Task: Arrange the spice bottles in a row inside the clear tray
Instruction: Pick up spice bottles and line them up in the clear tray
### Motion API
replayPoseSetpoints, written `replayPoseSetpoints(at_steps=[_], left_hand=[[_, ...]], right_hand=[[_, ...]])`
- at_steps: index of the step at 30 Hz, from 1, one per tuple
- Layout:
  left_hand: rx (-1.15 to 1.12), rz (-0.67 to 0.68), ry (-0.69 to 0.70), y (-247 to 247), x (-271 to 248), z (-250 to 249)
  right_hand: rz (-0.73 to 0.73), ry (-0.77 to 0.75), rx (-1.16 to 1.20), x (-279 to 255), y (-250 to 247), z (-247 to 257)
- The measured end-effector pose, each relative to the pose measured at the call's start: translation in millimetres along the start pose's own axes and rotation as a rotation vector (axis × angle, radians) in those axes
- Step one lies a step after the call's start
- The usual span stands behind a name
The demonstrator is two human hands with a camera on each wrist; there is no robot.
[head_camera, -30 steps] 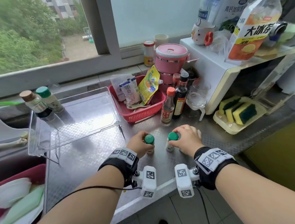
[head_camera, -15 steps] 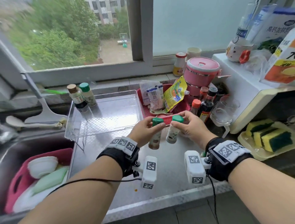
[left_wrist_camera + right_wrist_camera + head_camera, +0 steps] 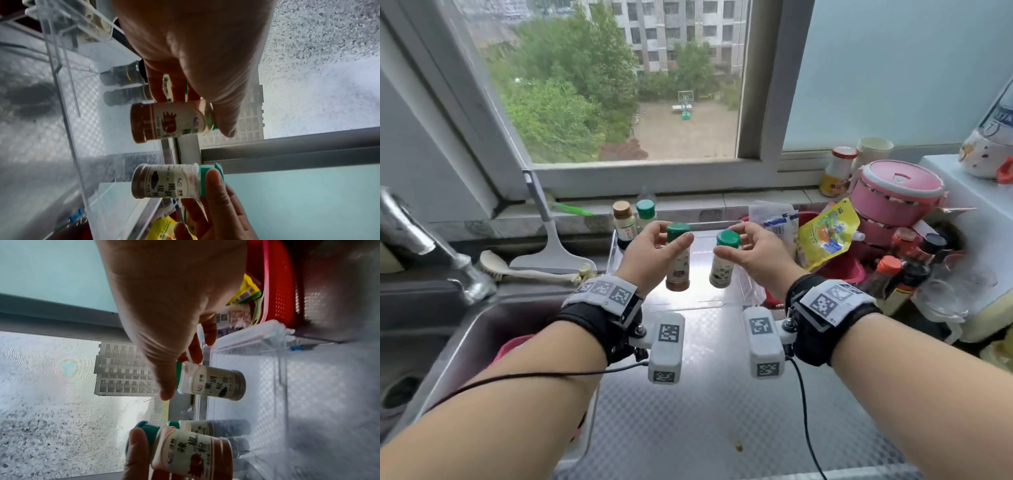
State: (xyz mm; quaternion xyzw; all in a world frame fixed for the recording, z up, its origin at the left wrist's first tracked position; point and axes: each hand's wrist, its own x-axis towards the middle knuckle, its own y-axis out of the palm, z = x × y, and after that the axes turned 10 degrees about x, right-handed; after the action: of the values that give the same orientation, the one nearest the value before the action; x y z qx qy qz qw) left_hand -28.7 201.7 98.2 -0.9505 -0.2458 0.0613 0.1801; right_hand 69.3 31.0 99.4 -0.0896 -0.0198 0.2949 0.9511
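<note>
Green-capped spice bottles hang in both hands above the clear tray [image 3: 717, 303] on the steel table [image 3: 722, 428]. Left hand [image 3: 650, 260] pinches the cap of the chili powder bottle [image 3: 678, 267] between thumb and fingers; right hand [image 3: 753, 257] likewise pinches the black pepper bottle [image 3: 722, 265]. Two further bottles, brown-capped [image 3: 624, 222] and green-capped [image 3: 646, 214], stand at the tray's far left corner. Beside the tray, a red basket [image 3: 840, 267] holds sachets.

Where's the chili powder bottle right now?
Head view, centre: the left hand holds the chili powder bottle above the clear tray, left of the black pepper bottle.
</note>
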Motion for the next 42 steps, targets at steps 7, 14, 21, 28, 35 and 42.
replayPoseSetpoints(at_steps=[7,14,21,28,35,42], left_hand=[[-0.004,-0.040,-0.028,-53.2,28.2,20.5],[-0.030,0.014,-0.039,-83.3,50.0,34.8],[-0.110,0.035,-0.073,-90.1,64.0,50.0],[-0.120,0.042,-0.101,-93.8,67.8,57.5],[-0.113,0.076,-0.086,-86.4,71.7,55.7],[-0.104,0.073,-0.072,-74.3,74.4,46.8]], right_hand=[[-0.059,-0.008,-0.072,53.0,54.6,18.0],[-0.075,0.002,-0.243,96.3,89.1,19.7],[-0.064,0.014,-0.305,118.1,106.9,9.8],[-0.062,0.018,-0.325,130.7,111.3,8.4],[-0.069,0.035,-0.277,135.5,105.9,6.3],[-0.072,0.042,-0.261,126.8,92.7,7.5]])
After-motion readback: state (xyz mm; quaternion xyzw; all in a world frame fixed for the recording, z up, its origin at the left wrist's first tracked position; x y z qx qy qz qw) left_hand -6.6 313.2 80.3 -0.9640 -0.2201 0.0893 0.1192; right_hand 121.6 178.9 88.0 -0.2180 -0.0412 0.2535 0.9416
